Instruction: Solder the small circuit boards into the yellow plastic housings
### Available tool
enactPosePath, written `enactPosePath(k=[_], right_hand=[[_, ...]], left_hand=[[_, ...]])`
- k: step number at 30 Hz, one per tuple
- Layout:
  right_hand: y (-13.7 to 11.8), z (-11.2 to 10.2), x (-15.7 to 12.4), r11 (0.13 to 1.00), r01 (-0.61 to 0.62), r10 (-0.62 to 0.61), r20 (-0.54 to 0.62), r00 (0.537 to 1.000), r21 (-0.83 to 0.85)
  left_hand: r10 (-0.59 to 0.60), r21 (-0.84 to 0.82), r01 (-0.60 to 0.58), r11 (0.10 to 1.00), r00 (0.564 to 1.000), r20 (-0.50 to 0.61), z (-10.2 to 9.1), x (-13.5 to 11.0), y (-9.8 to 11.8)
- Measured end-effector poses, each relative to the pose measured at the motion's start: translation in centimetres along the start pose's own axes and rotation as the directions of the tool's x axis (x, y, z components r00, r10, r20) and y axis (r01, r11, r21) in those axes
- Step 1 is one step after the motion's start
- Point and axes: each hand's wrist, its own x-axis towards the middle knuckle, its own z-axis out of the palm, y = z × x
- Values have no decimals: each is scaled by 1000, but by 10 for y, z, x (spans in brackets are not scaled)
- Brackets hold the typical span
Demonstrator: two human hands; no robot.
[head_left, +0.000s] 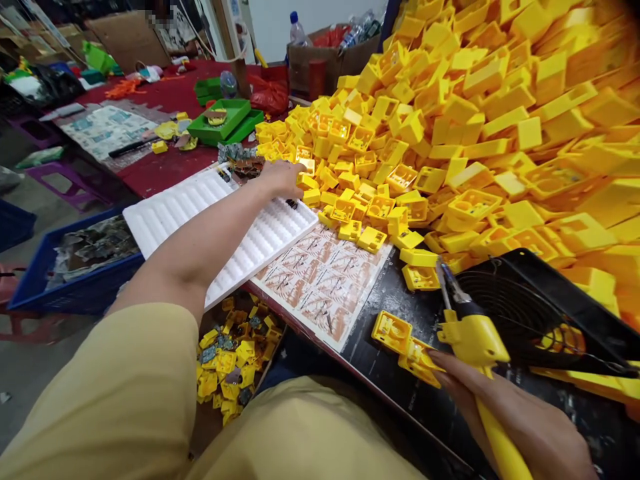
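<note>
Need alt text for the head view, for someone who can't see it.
The right hand holds a yellow-handled soldering gun, with yellow plastic casings near its fingertips, by a black worktop. The left hand reaches across a white ribbed tray toward a large heap of yellow casings.

Tray [183,201] left of casing heap [450,133]; crate [65,299] farther left; sheet [320,280] before heap, on table [367,337].
</note>
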Motion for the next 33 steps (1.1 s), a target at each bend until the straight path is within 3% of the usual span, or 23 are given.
enactPosePath(k=[2, 5, 10, 15, 21, 23, 24, 25, 26, 28, 29, 31, 33], right_hand=[[-1, 2, 10, 998, 68, -69, 34, 997, 11], [1, 12, 16, 995, 100, -100, -30, 995, -12], [7, 26, 15, 993, 118, -118, -54, 992, -4], [7, 28, 17, 995, 100, -100, -9, 995, -7], [-1, 27, 18, 994, 90, -95, 83, 992, 56], [-5, 28, 17, 994, 92, -98, 106, 990, 63], [-6, 28, 17, 994, 90, -96, 114, 989, 62], [-8, 29, 17, 995, 86, -92, 121, 988, 59], [-10, 29, 17, 995, 79, -85, 129, 988, 53], [-12, 30, 17, 997, 61, -66, 150, 987, 39], [-12, 31, 16, 998, 54, -58, 161, 985, 34], [-11, 31, 14, 998, 50, -54, 175, 983, 30], [-7, 30, 9, 998, 53, -58, 180, 982, 36]], left_hand=[[30, -18, -29, 999, 999, 15, 1, 3, 7], [100, -19, -100, 995, 995, -10, 4, 0, 29], [319, -55, -320, 946, 948, -17, 14, -37, 76], [636, -89, -649, 756, 760, -137, 37, -90, 96], [832, -47, -878, 477, 468, -300, 67, -156, 89], [844, -29, -895, 445, 430, -322, 70, -169, 88], [824, -62, -883, 466, 458, -332, 69, -173, 89], [788, -136, -851, 507, 521, -328, 68, -175, 91], [736, -240, -792, 562, 611, -291, 65, -175, 94], [615, -443, -594, 672, 781, -114, 58, -173, 103], [572, -492, -500, 713, 820, -5, 54, -171, 108], [529, -445, -426, 787, 838, 135, 46, -168, 115], [501, -294, -448, 844, 855, 134, 40, -165, 116]])
